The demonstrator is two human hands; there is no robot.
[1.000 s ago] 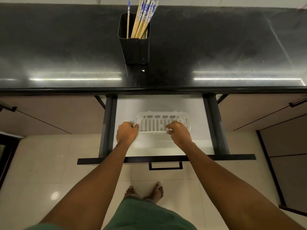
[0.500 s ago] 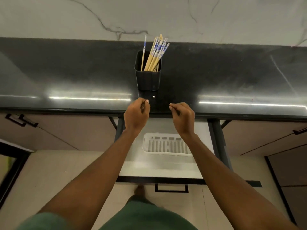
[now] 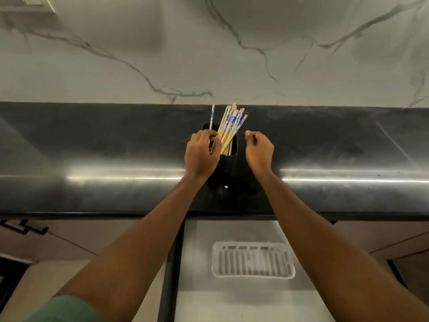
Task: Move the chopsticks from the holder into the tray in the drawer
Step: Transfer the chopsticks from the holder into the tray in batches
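Observation:
A black holder (image 3: 232, 160) stands on the dark countertop (image 3: 92, 147), full of several bamboo chopsticks (image 3: 230, 125) with blue-and-white tops. One chopstick (image 3: 212, 116) stands apart at the holder's left side, and my left hand (image 3: 201, 154) is pinched around its shaft at the rim. Just right of the holder hovers my right hand (image 3: 259, 148), fingers loosely curled and holding nothing. Below, the white slotted tray (image 3: 253, 262) lies in the open drawer (image 3: 199, 287) with nothing in it.
A marble-veined wall (image 3: 209, 54) rises behind the countertop. Closed cabinet fronts (image 3: 58, 238) with a dark handle flank the drawer on the left, and more cabinet fronts (image 3: 383, 238) sit on the right. A small white speck (image 3: 226, 187) lies before the holder.
Both hands left the tray in the drawer and rose to the holder. My left hand has closed on the lone chopstick; my right hand stopped beside the holder. The view tilted up.

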